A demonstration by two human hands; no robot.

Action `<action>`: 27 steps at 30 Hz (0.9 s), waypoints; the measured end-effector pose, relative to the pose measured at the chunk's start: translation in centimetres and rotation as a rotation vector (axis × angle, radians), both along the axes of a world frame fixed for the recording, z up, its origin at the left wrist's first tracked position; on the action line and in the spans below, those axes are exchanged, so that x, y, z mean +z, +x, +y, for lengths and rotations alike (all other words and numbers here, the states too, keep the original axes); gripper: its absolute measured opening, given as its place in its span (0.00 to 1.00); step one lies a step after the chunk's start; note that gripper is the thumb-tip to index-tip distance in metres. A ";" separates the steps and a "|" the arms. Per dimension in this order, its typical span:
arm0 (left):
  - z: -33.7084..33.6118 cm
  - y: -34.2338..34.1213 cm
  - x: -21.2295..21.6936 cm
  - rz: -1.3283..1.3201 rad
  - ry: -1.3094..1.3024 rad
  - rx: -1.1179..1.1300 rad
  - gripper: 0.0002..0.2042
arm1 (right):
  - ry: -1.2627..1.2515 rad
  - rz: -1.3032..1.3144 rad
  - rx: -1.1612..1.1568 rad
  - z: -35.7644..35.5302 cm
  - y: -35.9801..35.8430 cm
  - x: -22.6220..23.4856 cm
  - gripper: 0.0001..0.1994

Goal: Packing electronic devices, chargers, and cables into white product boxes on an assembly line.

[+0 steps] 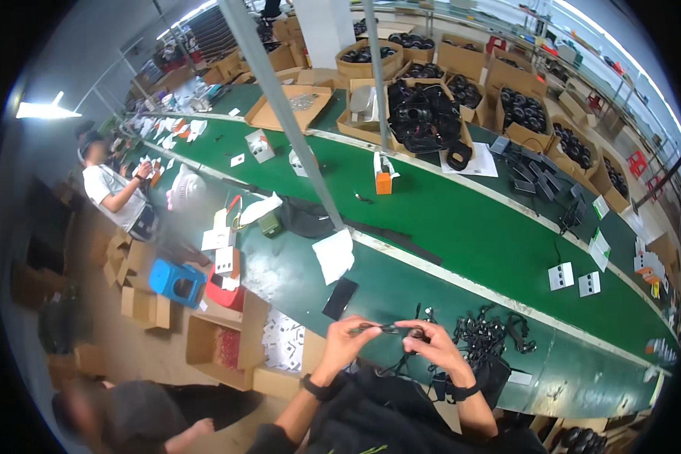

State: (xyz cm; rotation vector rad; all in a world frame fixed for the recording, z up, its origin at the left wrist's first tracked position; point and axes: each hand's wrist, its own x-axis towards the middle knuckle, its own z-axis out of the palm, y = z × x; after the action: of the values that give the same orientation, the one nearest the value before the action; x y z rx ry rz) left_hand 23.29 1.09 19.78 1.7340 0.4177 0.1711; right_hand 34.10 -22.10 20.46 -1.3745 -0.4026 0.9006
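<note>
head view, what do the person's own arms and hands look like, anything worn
Both forearms are bare, no gloves on the left hand or right hand. Each wrist carries a dark band like a watch or strap, left wrist band, right wrist band. Dark sleeves start near the elbows.

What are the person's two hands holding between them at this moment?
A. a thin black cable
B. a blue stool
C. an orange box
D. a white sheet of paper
A: the left hand and right hand pinch a thin black cable stretched between them above the green table.
</note>
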 end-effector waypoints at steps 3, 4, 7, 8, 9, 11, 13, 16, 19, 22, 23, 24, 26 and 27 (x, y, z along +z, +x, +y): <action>-2.1 3.1 -0.7 -0.027 -0.097 -0.091 0.10 | -0.029 -0.103 -0.080 1.4 1.5 -1.8 0.16; -2.0 4.6 -1.0 0.031 -0.183 -0.113 0.10 | -0.131 -0.130 -0.138 1.7 2.1 -2.3 0.15; -0.6 8.8 -3.4 0.015 -0.331 -0.178 0.17 | -0.232 -0.088 -0.337 1.4 4.6 -1.6 0.12; 0.1 10.9 -3.9 -0.002 -0.257 -0.192 0.24 | -0.255 -0.134 -0.459 0.5 5.4 -2.8 0.10; 1.0 12.9 -4.8 -0.020 -0.182 -0.201 0.31 | -0.294 -0.110 -0.551 -0.7 6.3 -3.6 0.09; 3.9 17.4 -11.3 -0.008 -0.104 -0.139 0.45 | -0.432 -0.244 -0.701 -2.3 7.6 -6.0 0.11; 5.4 23.3 -16.0 0.066 0.081 -0.121 0.54 | -0.579 -0.348 -0.766 -5.5 8.6 -11.4 0.11; 9.6 33.3 -22.0 -0.294 -0.236 0.089 0.59 | -0.819 -0.493 -0.719 -5.6 9.5 -16.1 0.13; 6.0 41.5 -19.4 -0.129 0.490 0.268 0.62 | -1.040 -0.419 -0.750 -6.5 10.0 -16.1 0.13; 5.5 45.2 -21.6 0.019 0.479 0.297 0.63 | -1.040 -0.610 -0.789 -5.7 11.4 -19.1 0.10; 5.1 45.9 -23.0 -0.006 0.499 0.357 0.62 | -1.050 -0.756 -0.724 -6.0 11.9 -20.6 0.11; 5.1 46.5 -24.3 -0.056 0.462 0.389 0.60 | -1.019 -0.721 -0.699 -5.5 12.3 -21.7 0.13; 5.1 47.5 -26.0 -0.131 0.464 0.447 0.55 | -1.042 -0.744 -0.736 -3.1 13.6 -20.9 0.14; 5.3 48.0 -26.3 -0.122 0.456 0.447 0.55 | -1.050 -0.752 -0.743 -2.6 13.9 -20.7 0.15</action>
State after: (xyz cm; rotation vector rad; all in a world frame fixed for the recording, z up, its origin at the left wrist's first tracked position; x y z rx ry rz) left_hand 71.25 6.36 -6.49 2.0361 0.7140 0.7374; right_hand 48.05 -24.67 -0.23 -2.5875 0.1023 -0.1460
